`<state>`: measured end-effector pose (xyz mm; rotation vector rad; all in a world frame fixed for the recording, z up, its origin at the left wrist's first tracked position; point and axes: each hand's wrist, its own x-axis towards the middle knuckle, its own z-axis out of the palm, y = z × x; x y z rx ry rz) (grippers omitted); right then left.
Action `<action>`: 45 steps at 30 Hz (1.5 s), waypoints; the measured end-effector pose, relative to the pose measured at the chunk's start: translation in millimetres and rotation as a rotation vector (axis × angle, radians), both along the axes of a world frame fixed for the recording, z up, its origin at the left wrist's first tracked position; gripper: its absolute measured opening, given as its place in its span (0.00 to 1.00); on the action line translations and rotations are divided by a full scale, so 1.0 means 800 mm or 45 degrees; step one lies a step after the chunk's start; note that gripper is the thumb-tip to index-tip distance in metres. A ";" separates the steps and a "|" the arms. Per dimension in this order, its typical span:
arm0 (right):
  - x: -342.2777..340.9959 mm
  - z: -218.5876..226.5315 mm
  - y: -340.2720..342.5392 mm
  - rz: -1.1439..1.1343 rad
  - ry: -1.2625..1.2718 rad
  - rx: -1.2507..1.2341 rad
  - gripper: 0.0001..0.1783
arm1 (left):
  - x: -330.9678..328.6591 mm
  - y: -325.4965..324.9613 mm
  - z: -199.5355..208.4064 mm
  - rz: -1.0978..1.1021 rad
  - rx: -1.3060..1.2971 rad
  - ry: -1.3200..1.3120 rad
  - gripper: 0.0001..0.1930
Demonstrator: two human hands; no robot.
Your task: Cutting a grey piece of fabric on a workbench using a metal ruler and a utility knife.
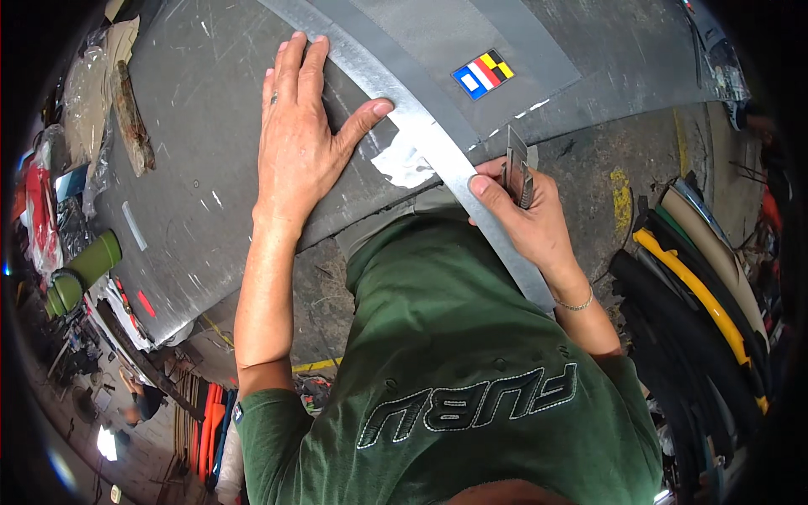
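A long metal straightedge (396, 101) runs over dark grey sheet material (539, 50) on the worktable (194, 244), its near end reaching past the table edge beside my body. My left hand (295, 139) lies with fingers extended, fingertips and thumb tip at the straightedge's left side. My right hand (534, 223) is closed around a utility knife (518, 172), its blade pointing up and away from me. The right thumb also presses on the straightedge. A patch of coloured flags (483, 74) sits on the grey material. Crumpled white plastic or paper (404, 162) lies partly beside the straightedge.
Rolls of black, yellow and beige material (699, 295) stand at the right on the floor. On the table's left are a green roll (88, 269), a worn brown stick-like piece (130, 122) and clear plastic (80, 71). Orange rolls (210, 425) stand at lower left, near another person (145, 400).
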<state>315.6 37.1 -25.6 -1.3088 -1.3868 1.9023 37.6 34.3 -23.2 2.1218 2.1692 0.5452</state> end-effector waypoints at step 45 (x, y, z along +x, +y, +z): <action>-0.010 0.042 -0.034 0.247 -0.330 0.992 0.18 | -0.003 -0.002 0.002 0.009 0.058 -0.190 0.24</action>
